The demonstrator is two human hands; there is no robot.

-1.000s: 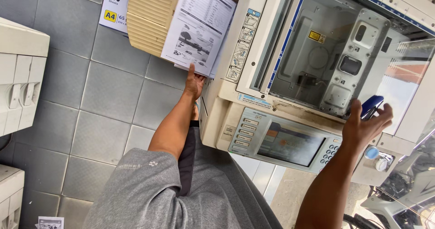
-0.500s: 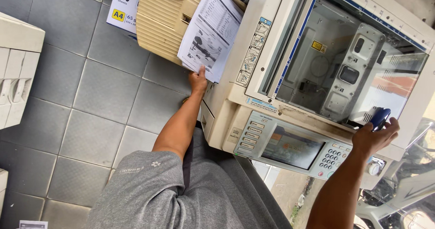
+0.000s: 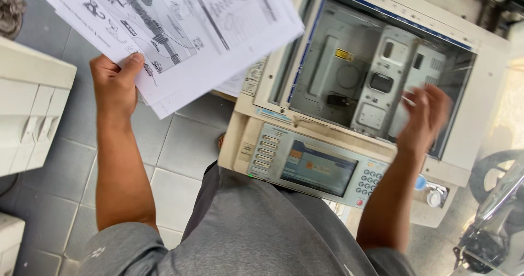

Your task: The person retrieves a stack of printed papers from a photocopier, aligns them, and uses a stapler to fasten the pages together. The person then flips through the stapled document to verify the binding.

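A: What does the head camera show on the person's left?

B: The left hand (image 3: 115,86) is raised over the floor, thumb pressed on top of a stack of printed sheets (image 3: 180,33) and the other fingers tucked under it, so it is clamped on the stack's lower left corner. The top sheet carries a line drawing and blocks of text. The stack fans toward the upper edge of the view and overhangs the left edge of the photocopier (image 3: 349,117).

A: And the right?

B: The right hand (image 3: 423,117) is blurred above the scanner glass (image 3: 376,74), near its right edge. The fingers look spread apart with nothing clamped between them; whether they touch the glass I cannot tell.

A: The machine itself?

B: Cream-coloured, lid up, the glass reflecting the lid's underside. Along its front edge sits a control panel with a touchscreen (image 3: 317,168), a column of buttons to its left and a number keypad (image 3: 367,180) to its right.

A: The room?

B: A floor of grey tiles (image 3: 65,161) with pale grout. Another cream machine (image 3: 27,107) stands at the left edge. At the lower right corner a dark, shiny object shows that I cannot identify. The person wears a grey shirt (image 3: 245,232).
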